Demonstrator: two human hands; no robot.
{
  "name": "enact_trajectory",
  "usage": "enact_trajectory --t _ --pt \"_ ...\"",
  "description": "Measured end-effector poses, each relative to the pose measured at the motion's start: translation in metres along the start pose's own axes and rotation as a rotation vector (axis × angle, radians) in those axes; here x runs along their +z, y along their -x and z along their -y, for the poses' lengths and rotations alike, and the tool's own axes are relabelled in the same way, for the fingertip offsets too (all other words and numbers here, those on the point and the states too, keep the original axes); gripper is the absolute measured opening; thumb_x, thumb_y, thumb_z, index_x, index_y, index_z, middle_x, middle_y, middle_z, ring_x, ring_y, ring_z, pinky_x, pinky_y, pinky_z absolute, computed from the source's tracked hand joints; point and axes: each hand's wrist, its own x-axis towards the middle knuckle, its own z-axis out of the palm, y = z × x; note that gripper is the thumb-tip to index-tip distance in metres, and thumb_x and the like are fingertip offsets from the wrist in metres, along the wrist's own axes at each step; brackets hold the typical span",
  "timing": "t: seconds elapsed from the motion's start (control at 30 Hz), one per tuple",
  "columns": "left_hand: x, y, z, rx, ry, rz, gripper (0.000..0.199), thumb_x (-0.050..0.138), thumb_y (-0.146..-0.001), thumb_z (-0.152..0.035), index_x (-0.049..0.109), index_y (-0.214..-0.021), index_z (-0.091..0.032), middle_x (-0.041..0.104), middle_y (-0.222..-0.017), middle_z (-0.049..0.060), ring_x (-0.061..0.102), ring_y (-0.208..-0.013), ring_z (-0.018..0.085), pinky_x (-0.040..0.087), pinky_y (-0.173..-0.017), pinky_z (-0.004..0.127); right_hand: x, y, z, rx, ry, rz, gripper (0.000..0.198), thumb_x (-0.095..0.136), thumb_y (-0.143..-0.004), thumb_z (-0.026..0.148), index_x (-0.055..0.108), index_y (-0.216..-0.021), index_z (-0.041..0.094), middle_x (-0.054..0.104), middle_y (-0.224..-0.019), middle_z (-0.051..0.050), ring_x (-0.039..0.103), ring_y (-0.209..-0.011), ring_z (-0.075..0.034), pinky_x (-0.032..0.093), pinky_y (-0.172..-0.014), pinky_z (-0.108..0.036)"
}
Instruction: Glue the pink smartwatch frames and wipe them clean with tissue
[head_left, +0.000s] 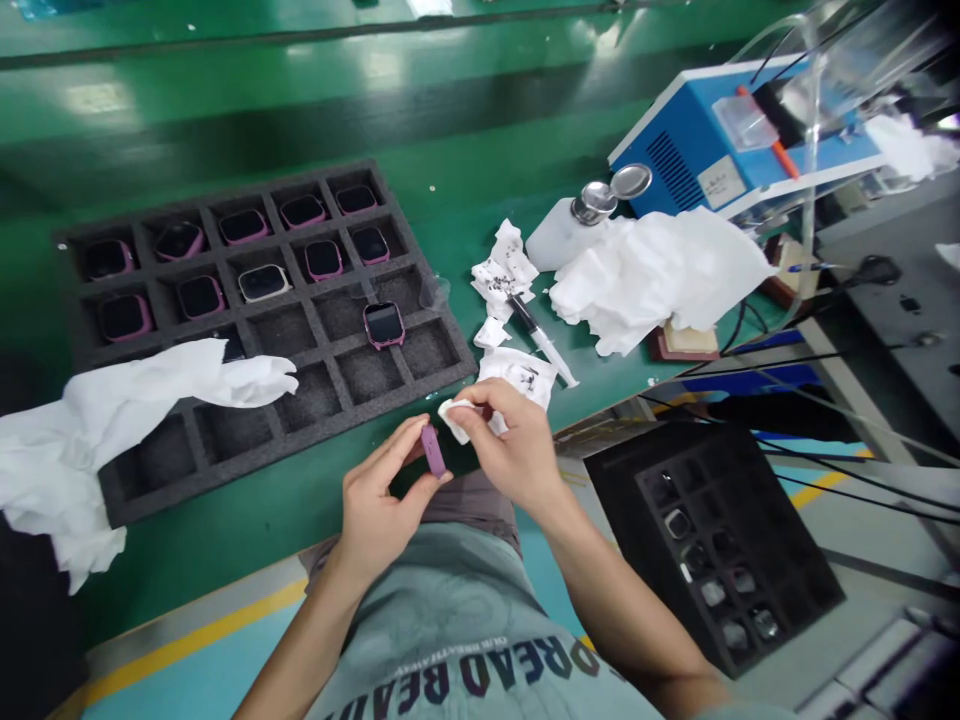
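Between the thumb and fingers of my left hand [386, 500] is a purple smartwatch case [433, 450], held edge-on so its screen does not show. My right hand [510, 440] pinches a folded white wipe [456, 422] just right of the case, with a small gap between them. Beyond my hands lies a black foam tray [315, 400] whose compartments hold several smartwatches, mostly purple-framed. One purple smartwatch [384, 325] rests across the dividers near the tray's right side. A syringe [544, 342] with dark contents lies beside stained wipes [504, 272] on the green table.
Crumpled white cloth [150, 390] covers the tray's left front part. To the right are a white bottle with a metal top [562, 232], a heap of white wipes [652, 270] and a blue machine [720, 150]. A second foam tray [720, 550] sits lower right, beneath hanging cables.
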Motion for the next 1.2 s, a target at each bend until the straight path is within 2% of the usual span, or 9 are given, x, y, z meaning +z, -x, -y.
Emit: enact_trajectory --t 0.13,0.27,0.47,0.57,0.67,0.83,0.93,1.1,1.2 --pt "0.002 -0.001 0.0 -0.021 0.014 -0.014 0.062 0.079 -0.081 -0.01 0.066 -0.139 -0.03 0.072 -0.136 0.004 0.075 -0.113 0.023 0.062 -0.101 0.036 -0.012 0.026 0.009 0.028 -0.042 -0.01 0.009 0.064 -0.093 0.018 0.066 -0.087 0.023 0.068 -0.08 0.0 0.06 -0.073 -0.016 0.048 -0.067 -0.03" --pt "0.002 -0.001 0.0 0.0 -0.057 -0.018 0.057 0.076 -0.084 -0.011 0.068 -0.137 -0.029 0.073 -0.134 0.004 0.076 -0.11 0.023 0.062 -0.102 0.036 0.001 0.043 0.02 -0.021 -0.039 0.007 0.009 0.065 -0.093 0.016 0.066 -0.087 0.023 0.068 -0.079 -0.001 0.062 -0.074 -0.017 0.049 -0.067 -0.032" --pt "0.002 0.0 0.0 0.033 -0.137 -0.021 0.053 0.074 -0.084 -0.013 0.07 -0.134 -0.027 0.075 -0.131 0.003 0.075 -0.115 0.026 0.06 -0.105 0.04 0.021 0.013 0.013 -0.021 -0.034 -0.049 0.011 0.066 -0.093 0.019 0.068 -0.083 0.023 0.07 -0.08 -0.002 0.062 -0.078 -0.019 0.051 -0.072 -0.034" --pt "0.004 0.0 -0.003 -0.006 -0.046 -0.043 0.053 0.08 -0.08 -0.015 0.071 -0.132 -0.025 0.075 -0.13 0.003 0.077 -0.109 0.026 0.063 -0.1 0.039 0.014 0.0 0.003 0.036 0.004 -0.099 0.01 0.068 -0.09 0.019 0.068 -0.081 0.023 0.069 -0.078 -0.001 0.061 -0.074 -0.017 0.05 -0.07 -0.033" --pt "0.005 -0.001 -0.007 -0.067 0.013 -0.071 0.053 0.085 -0.076 -0.019 0.073 -0.128 -0.022 0.078 -0.124 0.005 0.079 -0.101 0.025 0.065 -0.096 0.039 0.002 0.006 -0.002 0.092 -0.026 -0.09 0.007 0.066 -0.091 0.02 0.068 -0.084 0.023 0.07 -0.078 0.0 0.06 -0.069 -0.016 0.049 -0.065 -0.031" --pt "0.004 -0.002 -0.006 -0.099 0.067 -0.029 0.054 0.084 -0.077 -0.016 0.073 -0.129 -0.022 0.079 -0.119 0.005 0.079 -0.098 0.023 0.065 -0.095 0.036 -0.013 0.033 0.007 -0.102 -0.068 0.045 0.01 0.066 -0.092 0.015 0.068 -0.087 0.024 0.07 -0.082 -0.002 0.064 -0.079 -0.019 0.051 -0.071 -0.034" --pt "0.002 -0.002 -0.004 -0.104 0.075 0.041 0.053 0.079 -0.08 -0.011 0.072 -0.131 -0.023 0.078 -0.123 0.005 0.078 -0.103 0.024 0.065 -0.097 0.037 -0.009 0.03 0.011 -0.204 -0.037 0.098 0.012 0.066 -0.093 0.013 0.071 -0.089 0.024 0.071 -0.085 -0.004 0.064 -0.082 -0.02 0.052 -0.073 -0.036" --pt "0.0 -0.001 -0.003 -0.093 0.062 0.059 0.058 0.081 -0.076 -0.01 0.072 -0.131 -0.026 0.078 -0.125 0.003 0.08 -0.099 0.025 0.066 -0.095 0.039 0.005 0.001 0.005 -0.18 0.035 0.097 0.013 0.067 -0.094 0.018 0.071 -0.084 0.025 0.072 -0.084 -0.002 0.063 -0.082 -0.02 0.052 -0.077 -0.038" --pt "0.001 -0.001 -0.004 -0.116 0.115 0.055 0.058 0.084 -0.075 -0.013 0.072 -0.131 -0.026 0.076 -0.128 0.003 0.078 -0.106 0.026 0.064 -0.099 0.042 0.001 -0.009 0.001 -0.168 0.086 0.05 0.013 0.069 -0.092 0.018 0.071 -0.082 0.026 0.072 -0.082 -0.001 0.063 -0.081 -0.02 0.051 -0.076 -0.038"
